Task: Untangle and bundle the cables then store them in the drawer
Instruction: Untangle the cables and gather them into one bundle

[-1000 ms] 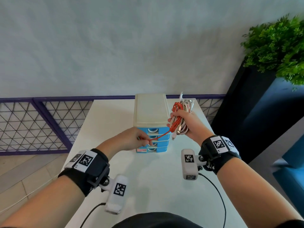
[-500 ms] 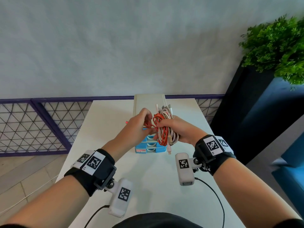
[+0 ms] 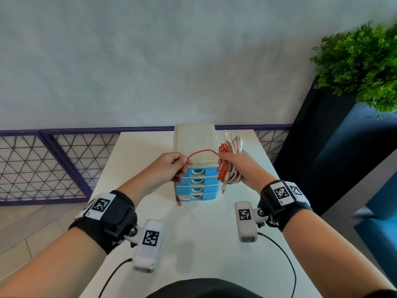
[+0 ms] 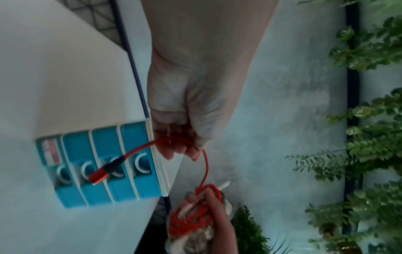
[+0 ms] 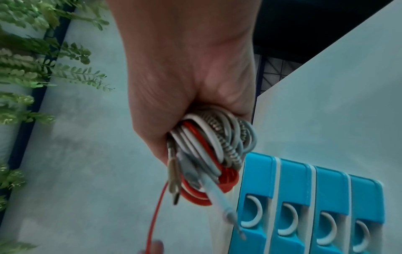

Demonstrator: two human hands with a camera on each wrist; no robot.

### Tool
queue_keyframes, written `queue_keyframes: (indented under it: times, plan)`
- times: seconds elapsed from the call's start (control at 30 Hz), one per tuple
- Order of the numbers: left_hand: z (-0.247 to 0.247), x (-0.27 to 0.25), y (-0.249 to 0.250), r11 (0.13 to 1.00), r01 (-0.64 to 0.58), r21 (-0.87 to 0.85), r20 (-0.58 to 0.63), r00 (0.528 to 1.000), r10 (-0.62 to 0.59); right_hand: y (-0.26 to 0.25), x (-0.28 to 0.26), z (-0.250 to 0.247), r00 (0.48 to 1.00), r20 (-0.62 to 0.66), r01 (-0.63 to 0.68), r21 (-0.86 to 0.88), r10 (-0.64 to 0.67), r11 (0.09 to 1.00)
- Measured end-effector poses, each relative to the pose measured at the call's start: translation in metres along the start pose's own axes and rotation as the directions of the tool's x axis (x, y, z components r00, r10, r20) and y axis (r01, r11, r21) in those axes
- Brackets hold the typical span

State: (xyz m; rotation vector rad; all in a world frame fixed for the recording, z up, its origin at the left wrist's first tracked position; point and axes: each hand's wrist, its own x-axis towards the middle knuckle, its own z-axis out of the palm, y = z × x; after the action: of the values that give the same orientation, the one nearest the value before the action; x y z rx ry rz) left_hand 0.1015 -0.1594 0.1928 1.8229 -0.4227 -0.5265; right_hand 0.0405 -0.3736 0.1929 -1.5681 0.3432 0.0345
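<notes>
Standing near the far edge of the white table, the drawer unit is leaving bare tabletop between itself and the person. A purple mesh railing is running past the table's far and left sides; a dark planter with a plant is standing off the right side.

Both hands are hovering in front of the unit's top, level with its upper drawers, all four of which are sitting closed. The right hand is gripping the bundle of coiled red, white and braided cables, fingers curled round it, just right of the unit. One red cable is arching from the bundle across to the left hand, which is pinching it between thumb and fingers. Its free end, with a red plug, is hanging below the left hand in front of the unit's left edge. A white plug is dangling beneath the bundle.
</notes>
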Motion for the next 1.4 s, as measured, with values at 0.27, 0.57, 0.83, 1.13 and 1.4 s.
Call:
queue_keyframes:
  times: [0.27,0.57,0.83,1.13,1.4]
  plan:
    - [0.037,-0.001,0.018,0.983,0.038,-0.18,0.111,0.994,-0.018,0.003,0.001,0.025,0.987,0.158,-0.056,0.164,0.03,0.985]
    - [0.034,-0.004,0.015,0.998,0.046,0.041,0.176,0.983,-0.052,0.002,0.003,0.026,0.999,-0.034,0.022,-0.012,-0.023,1.0]
    - [-0.001,-0.009,-0.008,0.966,0.008,0.259,0.23,0.971,-0.07,-0.004,0.006,0.003,0.996,-0.091,0.003,0.211,0.016,0.977]
    - [0.019,-0.001,0.007,0.906,-0.298,0.3,-0.027,0.947,0.321,-0.011,-0.008,0.025,0.908,0.394,-0.205,0.122,0.142,0.971]
    - [0.029,-0.001,-0.011,0.808,-0.382,0.448,-0.139,0.863,0.485,-0.009,-0.006,0.035,0.943,0.294,-0.111,-0.168,0.157,0.98]
